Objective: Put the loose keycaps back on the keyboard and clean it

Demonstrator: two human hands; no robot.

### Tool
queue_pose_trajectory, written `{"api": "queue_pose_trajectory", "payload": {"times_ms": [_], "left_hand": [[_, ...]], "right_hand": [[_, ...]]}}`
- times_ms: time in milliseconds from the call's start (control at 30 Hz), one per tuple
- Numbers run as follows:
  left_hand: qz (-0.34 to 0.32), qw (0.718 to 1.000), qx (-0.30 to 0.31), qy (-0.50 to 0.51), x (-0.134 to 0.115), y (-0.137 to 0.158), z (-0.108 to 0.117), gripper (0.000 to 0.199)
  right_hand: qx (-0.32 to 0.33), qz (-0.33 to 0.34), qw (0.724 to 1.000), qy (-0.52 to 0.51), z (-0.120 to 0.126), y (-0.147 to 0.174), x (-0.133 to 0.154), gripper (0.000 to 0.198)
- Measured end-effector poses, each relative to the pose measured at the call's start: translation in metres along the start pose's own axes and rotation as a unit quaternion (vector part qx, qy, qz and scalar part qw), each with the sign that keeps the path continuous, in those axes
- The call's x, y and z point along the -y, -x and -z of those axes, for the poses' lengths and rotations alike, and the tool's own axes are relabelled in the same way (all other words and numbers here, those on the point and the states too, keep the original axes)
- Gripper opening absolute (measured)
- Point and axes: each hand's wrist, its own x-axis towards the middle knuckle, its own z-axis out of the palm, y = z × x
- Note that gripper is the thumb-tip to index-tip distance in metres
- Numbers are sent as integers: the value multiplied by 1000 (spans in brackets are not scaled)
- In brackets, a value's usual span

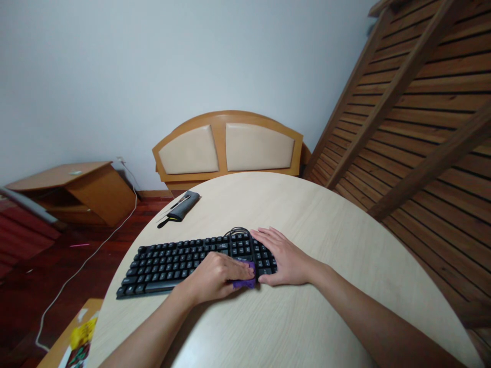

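A black keyboard [164, 263] lies on a pale round table [307, 204], its coiled cable [237, 231] bunched behind it. My left hand [217, 276] is closed on a purple cloth [245, 282] and presses it on the right part of the keyboard, near the arrow keys. At the keyboard's right end rests my right hand [286, 259], its fingers stretched over the number pad and its thumb at the near edge. It holds nothing that I can see. Some keys are hidden beneath both hands.
A dark grey pouch [184, 206] lies at the table's far left edge. Behind the table stands a headboard [222, 120]. A wooden slatted frame [414, 102] leans at the right. On the left floor are a low cabinet [95, 194] and a white cord [82, 266].
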Motion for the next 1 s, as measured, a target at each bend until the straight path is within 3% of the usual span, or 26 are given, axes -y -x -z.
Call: {"api": "queue_pose_trajectory", "payload": {"times_ms": [600,1000], "left_hand": [[13,1000,17,13,-3,1,5,26],[95,989,73,82,-14,1,16,24]], "right_hand": [[3,-2,1000,1,1,0,0,112],[3,5,1000,2,0,1,-2,112]]}}
